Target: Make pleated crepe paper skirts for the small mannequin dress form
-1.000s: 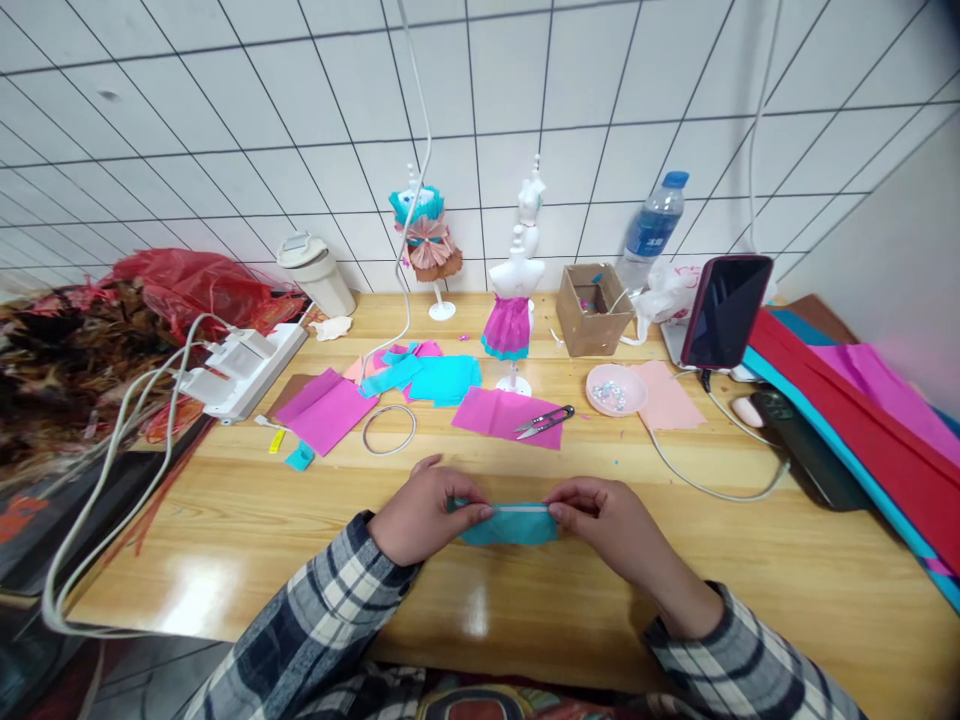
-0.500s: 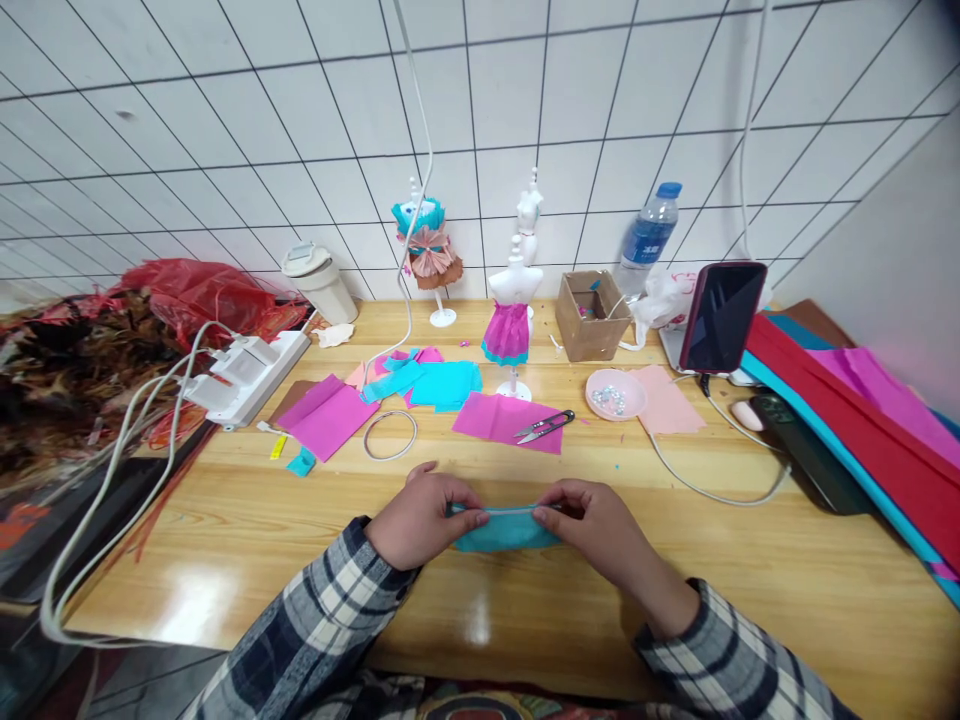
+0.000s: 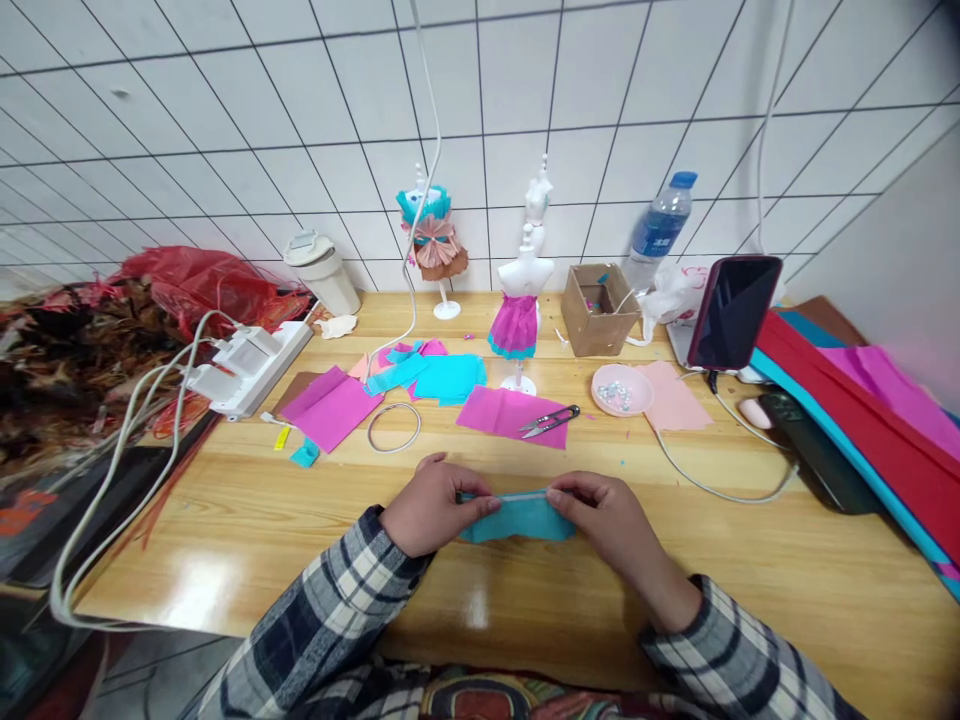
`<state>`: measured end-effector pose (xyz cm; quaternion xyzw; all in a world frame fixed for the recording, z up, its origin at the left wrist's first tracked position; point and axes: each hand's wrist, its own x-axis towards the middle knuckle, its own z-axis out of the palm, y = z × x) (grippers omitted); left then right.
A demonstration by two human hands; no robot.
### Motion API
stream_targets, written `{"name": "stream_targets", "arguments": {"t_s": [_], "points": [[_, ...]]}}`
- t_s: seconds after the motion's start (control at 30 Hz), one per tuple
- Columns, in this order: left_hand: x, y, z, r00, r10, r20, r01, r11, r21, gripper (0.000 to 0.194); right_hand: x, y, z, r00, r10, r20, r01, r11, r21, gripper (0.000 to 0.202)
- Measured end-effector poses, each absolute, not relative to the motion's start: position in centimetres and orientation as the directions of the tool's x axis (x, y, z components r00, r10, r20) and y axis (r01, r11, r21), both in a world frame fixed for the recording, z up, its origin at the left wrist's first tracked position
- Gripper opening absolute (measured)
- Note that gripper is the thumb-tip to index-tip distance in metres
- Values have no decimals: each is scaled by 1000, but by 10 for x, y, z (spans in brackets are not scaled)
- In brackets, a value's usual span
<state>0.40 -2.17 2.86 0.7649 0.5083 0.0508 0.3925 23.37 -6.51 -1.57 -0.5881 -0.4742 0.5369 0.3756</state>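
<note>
A strip of teal paper (image 3: 517, 520) is stretched between my two hands, its top edge folded over. My left hand (image 3: 442, 505) pinches the strip's left end between thumb and fingers. At the right end, my right hand (image 3: 604, 510) has the same edge pinched. Beyond them lies a magenta sheet (image 3: 487, 412) with small thread snips (image 3: 551, 422) on it. Behind that stands a white mannequin (image 3: 525, 275) wearing a magenta skirt with a teal hem (image 3: 514, 326). A metal ring (image 3: 394, 428) lies left of the sheet.
Cyan sheets (image 3: 451, 378), a bead dish (image 3: 621, 390), a cardboard box (image 3: 598, 312), a bottle (image 3: 664, 225) and a propped phone (image 3: 735, 312) stand farther back. A power strip (image 3: 262, 370) with cables is left; coloured sheets (image 3: 862, 390) lie right.
The view has shifted slightly. My hands still pinch the teal strip, and its lower edge now hangs a little more wavy.
</note>
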Motion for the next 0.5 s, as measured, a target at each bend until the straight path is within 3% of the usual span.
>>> {"name": "stream_targets", "arguments": {"t_s": [0.5], "points": [[-11, -13, 15, 542, 780, -313, 723, -242, 648, 27, 243, -67, -20, -5, 960, -281, 193, -275, -942, 31]]}}
